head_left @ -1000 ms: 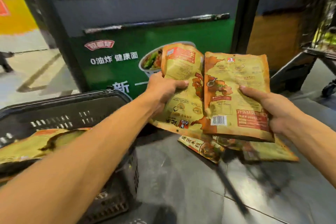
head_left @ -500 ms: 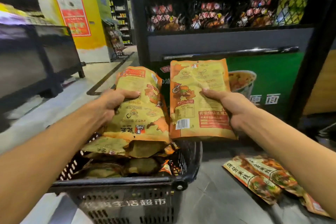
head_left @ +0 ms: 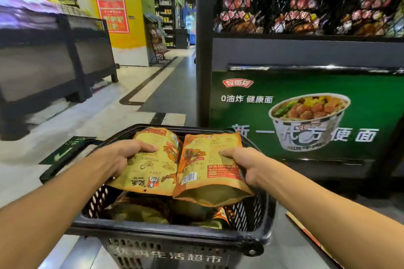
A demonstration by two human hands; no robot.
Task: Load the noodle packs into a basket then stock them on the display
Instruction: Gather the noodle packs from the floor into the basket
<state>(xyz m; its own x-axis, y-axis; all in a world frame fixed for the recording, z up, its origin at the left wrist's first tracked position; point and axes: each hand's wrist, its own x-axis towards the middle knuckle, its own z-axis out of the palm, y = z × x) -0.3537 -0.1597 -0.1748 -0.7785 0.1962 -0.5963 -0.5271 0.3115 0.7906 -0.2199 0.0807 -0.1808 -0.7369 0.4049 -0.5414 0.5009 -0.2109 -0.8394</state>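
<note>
Two noodle packs [head_left: 153, 166] (one per hand)

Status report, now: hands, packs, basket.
Left hand grips one noodle pack, right hand grips another. Both over the basket, packs already inside. Nothing in the way.

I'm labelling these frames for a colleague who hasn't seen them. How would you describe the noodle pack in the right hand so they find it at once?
Start at the black shopping basket in front of the green noodle-bowl display panel. Two yellow-orange packs are held side by side over it; the one you want is gripped by the right hand. Unlike the left pack, this right pack shows a white barcode and a red text block.
</note>
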